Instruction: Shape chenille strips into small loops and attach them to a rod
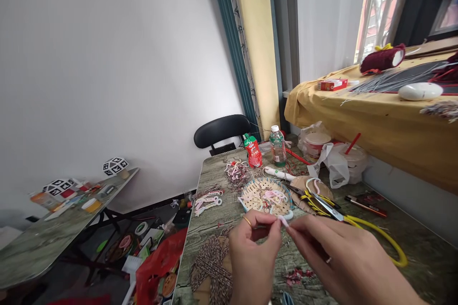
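Observation:
My left hand [255,252] and my right hand [336,250] meet above the near part of the table, each pinching a pale pink-white fuzzy strip [284,220] between thumb and fingertips. Just behind the fingers lies a round woven basket [266,185] with pale fuzzy pieces in it. Scissors [327,207] with yellow handles and dark-tipped pliers [296,190] rest to its right, partly on a round tan disc. Brown mottled yarn wound on cardboard [213,264] sits beside my left hand. Part of the strip is hidden by my fingers.
Behind the basket stand a red-green pouch [253,152] and a clear bottle [277,147]. Bagged food cups [318,143] are at the back right. Pink-white pieces [209,201] lie at the left edge. A black chair [222,131] and a yellow-draped ledge [332,114] border the table.

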`<state>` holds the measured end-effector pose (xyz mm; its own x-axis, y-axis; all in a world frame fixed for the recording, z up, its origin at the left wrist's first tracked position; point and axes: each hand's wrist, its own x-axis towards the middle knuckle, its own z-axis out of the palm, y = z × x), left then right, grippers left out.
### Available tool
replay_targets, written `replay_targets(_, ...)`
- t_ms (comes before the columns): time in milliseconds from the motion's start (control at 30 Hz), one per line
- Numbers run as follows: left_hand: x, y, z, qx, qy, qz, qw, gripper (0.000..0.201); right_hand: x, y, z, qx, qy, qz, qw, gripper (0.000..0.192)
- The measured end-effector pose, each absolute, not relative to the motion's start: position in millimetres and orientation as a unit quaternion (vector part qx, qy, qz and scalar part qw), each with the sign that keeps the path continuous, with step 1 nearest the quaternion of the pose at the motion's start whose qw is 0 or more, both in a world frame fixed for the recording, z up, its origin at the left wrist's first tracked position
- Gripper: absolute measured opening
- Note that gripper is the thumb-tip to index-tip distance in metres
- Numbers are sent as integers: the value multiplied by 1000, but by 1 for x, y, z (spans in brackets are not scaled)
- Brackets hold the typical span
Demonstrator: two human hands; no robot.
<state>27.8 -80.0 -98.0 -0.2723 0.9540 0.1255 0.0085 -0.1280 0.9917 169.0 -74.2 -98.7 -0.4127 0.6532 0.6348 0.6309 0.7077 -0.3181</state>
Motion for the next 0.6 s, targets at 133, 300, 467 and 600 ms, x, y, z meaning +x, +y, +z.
replay_targets(133,41,-86,-105,381,481,701,364,8,157,-79,-109,-450,-723,337,401,15)
replay_targets(300,48,-90,-104,331,433,747,381,11,152,-73,-102,-402,-554,621,382,27)
replay_targets(467,41,-88,-100,359,441,706,422,12,153,-71,-95,-401,-524,636,400,25)
replay_targets(600,26,-86,-92,425,461,604,493,8,151,-77,-95,-431,-545,581,424,23)
